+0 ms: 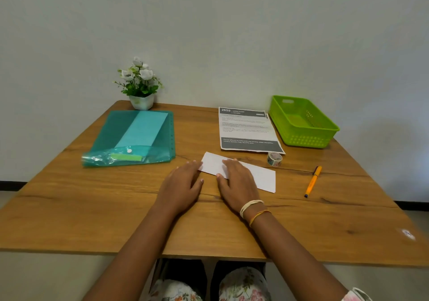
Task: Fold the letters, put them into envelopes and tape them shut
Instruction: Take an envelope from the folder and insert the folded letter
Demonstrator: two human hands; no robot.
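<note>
A wooden table (92, 208) stands against a plain pale wall (209, 34).

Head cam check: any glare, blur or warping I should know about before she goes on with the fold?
Head view: soft, even light, faint shadows under both hands; glare only on the green plastic folder flap; wide-angle bending curves the table edges; small print on the printed sheet is blurred; the folded letter is sharp.

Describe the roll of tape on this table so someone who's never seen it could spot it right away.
Start at the green basket in the table's far right corner, then drop to the printed sheet beside it. The roll of tape stands at that sheet's near right corner, left of the orange pen. It is the only small round thing there, with a patterned band.
</note>
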